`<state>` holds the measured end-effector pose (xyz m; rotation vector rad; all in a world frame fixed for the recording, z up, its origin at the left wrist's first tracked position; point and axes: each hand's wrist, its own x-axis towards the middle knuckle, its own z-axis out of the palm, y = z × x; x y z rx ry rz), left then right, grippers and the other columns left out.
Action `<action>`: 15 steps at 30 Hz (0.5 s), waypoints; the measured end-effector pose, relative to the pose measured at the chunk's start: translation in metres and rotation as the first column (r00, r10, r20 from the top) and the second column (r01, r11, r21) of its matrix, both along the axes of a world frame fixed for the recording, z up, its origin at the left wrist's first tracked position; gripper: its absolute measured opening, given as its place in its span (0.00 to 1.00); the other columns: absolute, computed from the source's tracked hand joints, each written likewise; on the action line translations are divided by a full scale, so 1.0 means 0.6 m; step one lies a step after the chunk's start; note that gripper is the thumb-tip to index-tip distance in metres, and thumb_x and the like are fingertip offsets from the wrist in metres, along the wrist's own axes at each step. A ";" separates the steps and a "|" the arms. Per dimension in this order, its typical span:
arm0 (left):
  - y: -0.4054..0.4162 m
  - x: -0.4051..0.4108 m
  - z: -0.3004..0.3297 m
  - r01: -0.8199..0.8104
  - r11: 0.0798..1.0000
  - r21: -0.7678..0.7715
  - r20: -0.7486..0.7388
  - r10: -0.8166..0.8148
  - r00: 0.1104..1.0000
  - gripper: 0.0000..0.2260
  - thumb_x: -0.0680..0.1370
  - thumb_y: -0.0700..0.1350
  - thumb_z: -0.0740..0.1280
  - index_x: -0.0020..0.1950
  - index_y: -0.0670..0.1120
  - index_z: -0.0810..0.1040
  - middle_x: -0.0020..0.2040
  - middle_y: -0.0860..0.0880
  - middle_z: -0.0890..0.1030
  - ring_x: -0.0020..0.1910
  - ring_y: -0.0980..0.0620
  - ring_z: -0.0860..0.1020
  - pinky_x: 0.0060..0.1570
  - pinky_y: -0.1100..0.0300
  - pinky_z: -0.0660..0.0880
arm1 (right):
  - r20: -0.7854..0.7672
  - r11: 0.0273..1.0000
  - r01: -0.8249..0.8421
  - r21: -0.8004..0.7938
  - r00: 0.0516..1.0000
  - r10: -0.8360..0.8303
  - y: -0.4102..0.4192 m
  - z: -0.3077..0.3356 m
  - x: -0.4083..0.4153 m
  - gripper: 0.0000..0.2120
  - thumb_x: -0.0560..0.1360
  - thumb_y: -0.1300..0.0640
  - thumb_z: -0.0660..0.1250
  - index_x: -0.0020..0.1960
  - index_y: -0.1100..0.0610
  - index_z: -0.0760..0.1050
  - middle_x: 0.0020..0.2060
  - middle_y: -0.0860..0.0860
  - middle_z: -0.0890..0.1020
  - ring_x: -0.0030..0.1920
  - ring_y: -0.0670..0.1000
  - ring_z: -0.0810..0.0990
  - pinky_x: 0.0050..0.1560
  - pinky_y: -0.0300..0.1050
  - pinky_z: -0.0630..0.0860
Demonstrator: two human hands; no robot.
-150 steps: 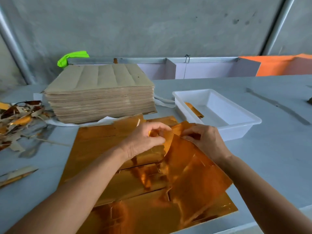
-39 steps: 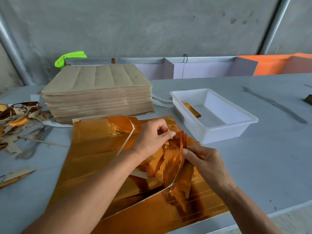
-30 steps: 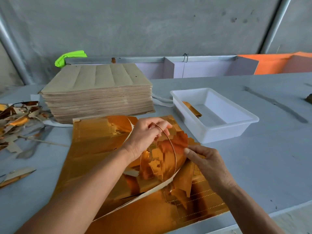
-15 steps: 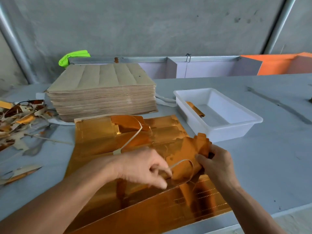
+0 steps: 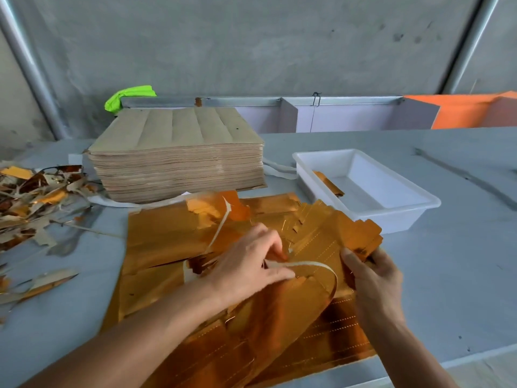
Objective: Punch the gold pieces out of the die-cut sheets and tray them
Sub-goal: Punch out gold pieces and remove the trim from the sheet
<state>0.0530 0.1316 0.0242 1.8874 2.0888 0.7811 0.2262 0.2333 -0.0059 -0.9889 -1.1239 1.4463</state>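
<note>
Gold die-cut sheets lie spread on the grey table in front of me. My left hand pinches a thin curled waste strip at the sheet's middle. My right hand grips a punched-out gold piece, holding it just above the sheets' right edge. A white tray stands to the right behind the sheets, with one gold piece leaning inside its left wall.
A thick stack of brown-backed sheets stands behind the gold sheets. Scrap strips are heaped at the left edge. A neon green cloth lies behind the stack. The table's front edge runs just below my right wrist.
The gold piece has come free of the sheet and moved right in my right hand. My left hand dropped from the lifted sheet to the curled strip lower down.
</note>
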 end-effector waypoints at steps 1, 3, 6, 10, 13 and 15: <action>0.012 -0.003 -0.003 -0.040 0.998 0.054 -0.010 0.040 0.999 0.29 0.68 0.57 0.74 0.64 0.48 0.69 0.64 0.54 0.70 0.57 0.55 0.74 0.54 0.67 0.72 | -0.017 1.000 -0.011 0.000 1.000 0.011 0.000 0.001 -0.001 0.12 0.75 0.59 0.69 0.58 0.57 0.77 0.51 0.55 0.83 0.49 0.57 0.83 0.49 0.53 0.80; 0.027 -0.011 -0.007 -0.082 0.996 -0.039 0.006 0.082 0.997 0.45 0.65 0.58 0.75 0.75 0.49 0.56 0.73 0.52 0.64 0.68 0.52 0.68 0.63 0.61 0.67 | -0.035 1.000 -0.027 0.011 0.999 0.027 -0.001 0.002 -0.001 0.08 0.74 0.60 0.69 0.53 0.54 0.79 0.50 0.54 0.83 0.49 0.56 0.83 0.47 0.52 0.81; 0.035 -0.015 -0.022 -0.096 0.972 -0.212 0.052 0.110 0.993 0.48 0.65 0.59 0.75 0.76 0.53 0.51 0.69 0.51 0.70 0.64 0.53 0.70 0.57 0.61 0.68 | -0.056 0.999 0.007 0.034 0.998 -0.005 -0.002 0.000 -0.003 0.05 0.74 0.60 0.69 0.49 0.51 0.79 0.49 0.53 0.83 0.50 0.56 0.82 0.44 0.49 0.81; 0.032 -0.017 -0.034 -0.152 0.966 -0.207 -0.024 0.150 0.988 0.47 0.64 0.61 0.75 0.75 0.49 0.54 0.72 0.48 0.67 0.69 0.50 0.67 0.62 0.58 0.68 | -0.077 0.996 0.084 0.000 0.994 -0.084 -0.001 -0.011 -0.014 0.06 0.76 0.59 0.68 0.51 0.49 0.77 0.46 0.47 0.82 0.46 0.49 0.82 0.34 0.35 0.78; 0.023 -0.022 -0.028 -0.162 0.964 -0.213 -0.115 0.140 0.983 0.47 0.64 0.62 0.75 0.74 0.47 0.57 0.74 0.50 0.64 0.70 0.51 0.66 0.65 0.56 0.67 | -0.074 0.993 0.121 -0.006 0.990 -0.121 0.003 -0.016 -0.020 0.06 0.76 0.58 0.68 0.49 0.48 0.76 0.44 0.44 0.82 0.43 0.46 0.81 0.36 0.37 0.79; 0.017 -0.027 -0.023 -0.140 0.969 -0.204 -0.183 0.103 0.978 0.38 0.64 0.62 0.75 0.68 0.48 0.67 0.70 0.52 0.68 0.66 0.51 0.69 0.61 0.56 0.71 | -0.046 0.990 0.142 0.008 0.989 -0.142 0.006 -0.020 -0.023 0.07 0.77 0.58 0.67 0.52 0.48 0.76 0.45 0.45 0.81 0.45 0.46 0.81 0.43 0.42 0.79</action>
